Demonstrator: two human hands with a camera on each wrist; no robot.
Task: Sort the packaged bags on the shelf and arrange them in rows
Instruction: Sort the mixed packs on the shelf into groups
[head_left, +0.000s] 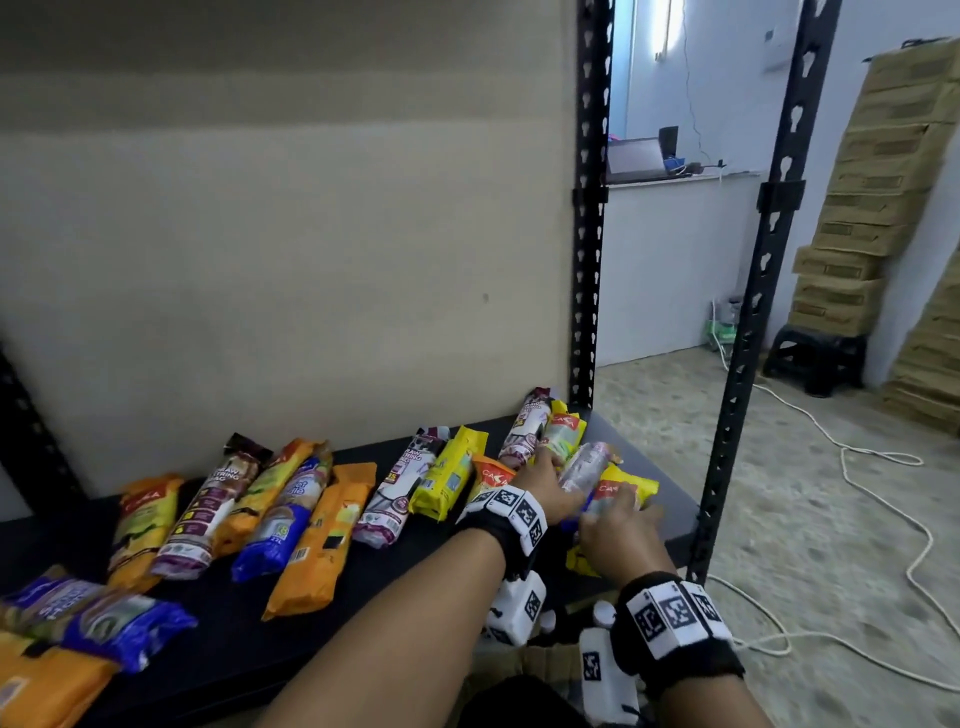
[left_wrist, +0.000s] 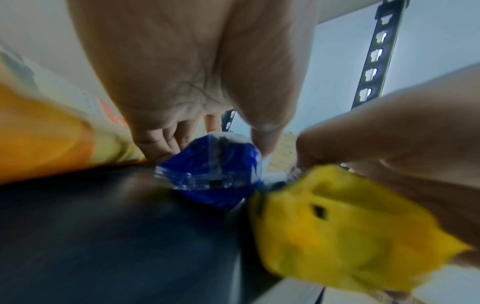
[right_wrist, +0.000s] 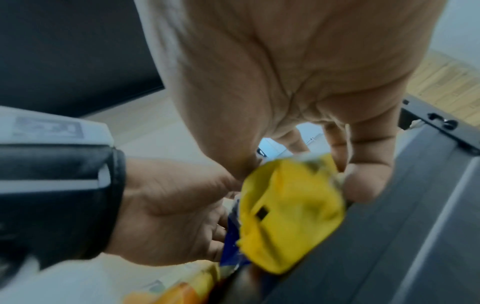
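From your head camera, about sixteen packaged bags lie on the dark shelf (head_left: 218, 613), most with their long axes running front to back, tilted right. Your left hand (head_left: 550, 493) grasps a blue-ended bag (head_left: 587, 467) at the shelf's right end; your right hand (head_left: 621, 525) grasps a yellow bag (head_left: 631, 491) just beside it.

On your left wrist view, fingers and thumb (left_wrist: 265, 131) curl round the blue-ended bag (left_wrist: 213, 174), its end pointing at the camera.

On your right wrist view, fingers (right_wrist: 369, 181) curl round the yellow bag (right_wrist: 288, 218), likewise end-on, above the shelf (right_wrist: 389, 246).
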